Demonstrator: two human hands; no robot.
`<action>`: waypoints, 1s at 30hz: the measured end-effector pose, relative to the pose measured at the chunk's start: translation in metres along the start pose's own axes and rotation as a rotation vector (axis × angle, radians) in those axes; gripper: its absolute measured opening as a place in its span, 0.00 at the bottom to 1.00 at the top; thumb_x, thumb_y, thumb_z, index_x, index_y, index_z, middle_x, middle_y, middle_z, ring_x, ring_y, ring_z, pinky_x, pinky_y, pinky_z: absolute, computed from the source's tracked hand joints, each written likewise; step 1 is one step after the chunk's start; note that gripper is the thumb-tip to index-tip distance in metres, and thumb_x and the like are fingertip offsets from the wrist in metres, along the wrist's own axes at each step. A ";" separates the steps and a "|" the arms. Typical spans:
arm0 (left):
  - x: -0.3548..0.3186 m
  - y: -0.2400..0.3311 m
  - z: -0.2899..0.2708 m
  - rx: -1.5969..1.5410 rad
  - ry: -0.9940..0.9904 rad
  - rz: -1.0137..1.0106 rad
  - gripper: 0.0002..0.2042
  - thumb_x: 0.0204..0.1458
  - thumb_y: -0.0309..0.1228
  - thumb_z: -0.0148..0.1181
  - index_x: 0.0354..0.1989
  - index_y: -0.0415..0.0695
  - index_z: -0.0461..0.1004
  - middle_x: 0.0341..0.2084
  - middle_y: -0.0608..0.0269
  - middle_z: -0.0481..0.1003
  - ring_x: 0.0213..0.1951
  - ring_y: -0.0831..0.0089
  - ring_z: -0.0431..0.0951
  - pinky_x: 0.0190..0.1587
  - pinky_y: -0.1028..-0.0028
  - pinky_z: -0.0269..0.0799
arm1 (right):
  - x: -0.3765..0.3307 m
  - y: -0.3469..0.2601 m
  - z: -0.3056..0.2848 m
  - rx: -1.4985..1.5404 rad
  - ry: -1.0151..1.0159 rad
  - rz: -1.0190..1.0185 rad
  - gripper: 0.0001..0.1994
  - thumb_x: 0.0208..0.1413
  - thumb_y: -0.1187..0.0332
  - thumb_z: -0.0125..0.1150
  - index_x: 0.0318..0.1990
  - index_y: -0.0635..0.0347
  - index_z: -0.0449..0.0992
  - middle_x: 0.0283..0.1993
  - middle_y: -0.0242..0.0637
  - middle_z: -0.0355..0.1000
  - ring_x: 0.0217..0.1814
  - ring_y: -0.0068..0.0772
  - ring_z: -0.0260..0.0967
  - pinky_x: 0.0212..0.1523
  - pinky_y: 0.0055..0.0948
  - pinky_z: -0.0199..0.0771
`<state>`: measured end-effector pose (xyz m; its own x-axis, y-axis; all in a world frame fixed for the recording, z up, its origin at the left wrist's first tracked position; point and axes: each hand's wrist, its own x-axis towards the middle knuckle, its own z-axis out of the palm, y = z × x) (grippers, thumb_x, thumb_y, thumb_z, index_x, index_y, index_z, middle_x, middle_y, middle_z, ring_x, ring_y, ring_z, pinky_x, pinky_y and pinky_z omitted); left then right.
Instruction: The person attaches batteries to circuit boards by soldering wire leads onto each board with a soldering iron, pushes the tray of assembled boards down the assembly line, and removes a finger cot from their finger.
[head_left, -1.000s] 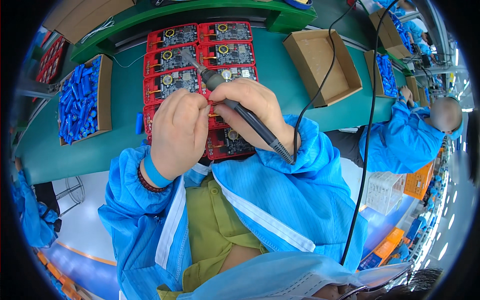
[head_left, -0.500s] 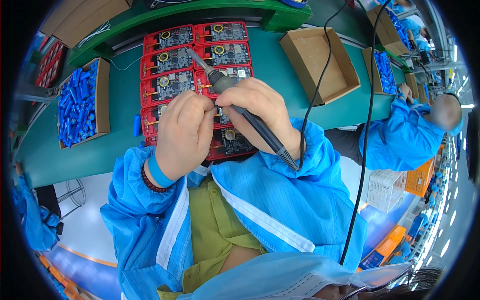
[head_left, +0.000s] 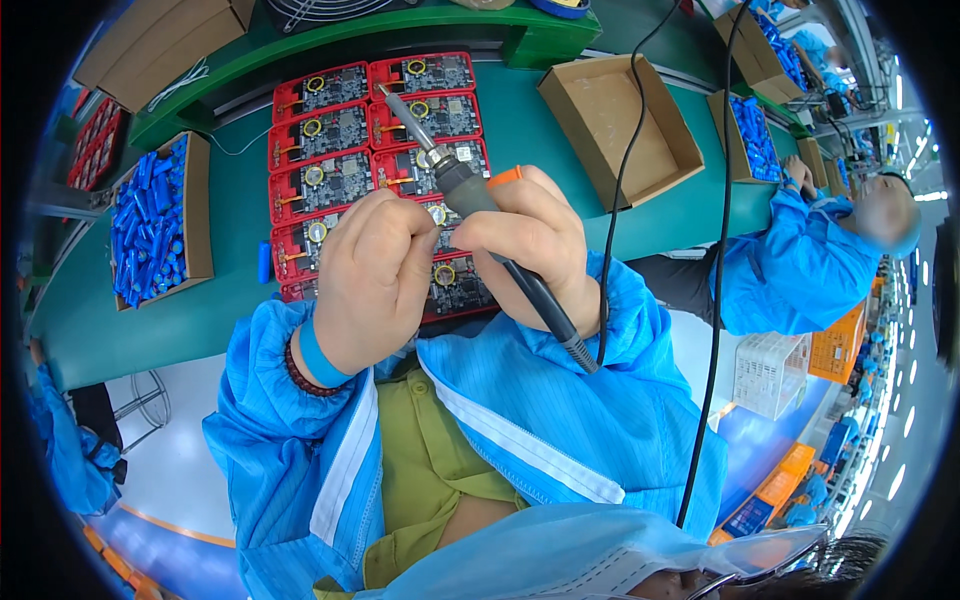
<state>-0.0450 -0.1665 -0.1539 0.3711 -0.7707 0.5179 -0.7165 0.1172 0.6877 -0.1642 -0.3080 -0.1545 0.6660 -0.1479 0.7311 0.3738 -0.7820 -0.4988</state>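
Note:
A soldering iron [head_left: 462, 185] lies across my right hand [head_left: 540, 240], whose fingers are wrapped round its grip. Its metal tip points up and left over the circuit boards [head_left: 435, 118], which sit in red cases [head_left: 274, 180] in two columns. A small orange piece [head_left: 506, 177] shows at the top of my right fingers; I cannot tell what it is. My left hand [head_left: 370, 265] is closed in a pinch over the lower boards, its fingertips close to the right hand's. Whatever they pinch is hidden or too small to name.
Blue cylindrical cells fill a cardboard box [head_left: 200, 215] on the left; a single blue cell [head_left: 264, 262] lies by the cases. An open cardboard box [head_left: 625, 135] stands to the right. Black cables [head_left: 722, 260] hang at the right. A co-worker [head_left: 800, 260] sits beyond the table's right end.
My right hand has turned and drawn slightly apart from the left, bringing the orange piece into view. The scene has shifted slightly left in the picture. Both hands stay closed.

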 end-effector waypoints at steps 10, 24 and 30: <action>-0.028 -0.044 -0.045 -0.219 0.304 -0.431 0.03 0.60 0.24 0.44 0.37 0.39 0.65 0.25 0.68 0.65 0.29 0.84 0.63 0.33 0.82 0.61 | -0.003 0.083 -0.096 -0.592 0.270 0.192 0.13 0.52 0.80 0.58 0.46 0.59 0.70 0.36 0.34 0.69 0.37 0.21 0.67 0.38 0.19 0.67; -0.060 -0.075 -0.070 -0.319 0.385 -0.551 0.04 0.62 0.26 0.42 0.39 0.40 0.65 0.24 0.69 0.64 0.28 0.84 0.63 0.33 0.83 0.61 | -0.064 0.065 -0.067 -0.646 0.004 0.408 0.16 0.50 0.80 0.58 0.47 0.59 0.69 0.40 0.46 0.69 0.36 0.42 0.70 0.37 0.29 0.70; -0.066 -0.079 -0.070 -0.367 0.358 -0.572 0.04 0.60 0.25 0.44 0.38 0.40 0.65 0.24 0.70 0.64 0.28 0.85 0.62 0.32 0.83 0.60 | -0.056 0.052 -0.032 -0.557 0.024 0.372 0.16 0.50 0.79 0.58 0.48 0.57 0.69 0.44 0.46 0.68 0.32 0.39 0.70 0.33 0.28 0.70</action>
<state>0.0284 -0.0806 -0.2066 0.8385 -0.5313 0.1211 -0.1368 0.0098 0.9905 -0.2028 -0.3595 -0.2066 0.6692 -0.4764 0.5703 -0.2715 -0.8712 -0.4091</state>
